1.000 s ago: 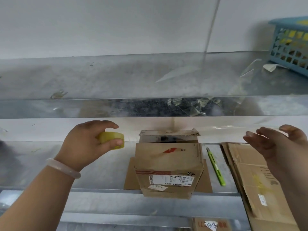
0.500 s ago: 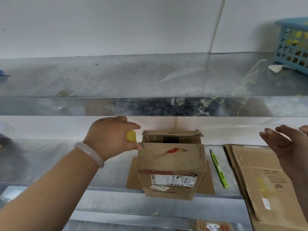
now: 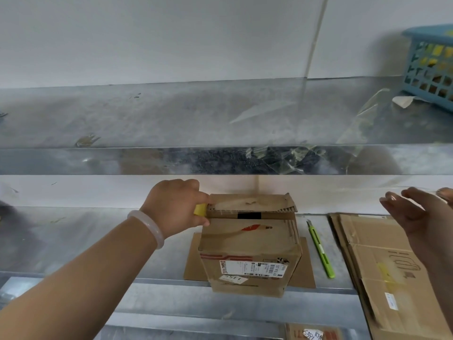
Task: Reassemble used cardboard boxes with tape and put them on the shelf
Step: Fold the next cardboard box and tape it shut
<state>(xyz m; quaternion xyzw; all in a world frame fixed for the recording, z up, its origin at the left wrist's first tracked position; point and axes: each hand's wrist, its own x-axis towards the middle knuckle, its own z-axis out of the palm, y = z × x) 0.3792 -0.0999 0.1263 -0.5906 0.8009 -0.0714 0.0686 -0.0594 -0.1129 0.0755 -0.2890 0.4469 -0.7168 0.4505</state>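
A person's left hand, a pale bracelet on its wrist, grips a yellow roll of tape and holds it against the upper left edge of a used cardboard box. The fingers curl round the roll, with the forefinger lying along the box's raised back flap.

The box stands on a flat sheet of cardboard on the lower metal shelf. Its labelled front face hangs past the shelf's front edge.

The right hand hovers well to the right of the box, above a stack of flattened boxes. Its fingers are straight and spread wide. A faint clear strip shows near the fingertips, but whether the hand touches it cannot be told.

A green utility knife lies on the shelf between the box and the flattened stack, just beside the box and apart from both hands.

On the upper shelf, a blue plastic basket sits at the far right. Crumpled scraps of clear tape cling to that shelf's front lip, above the box.
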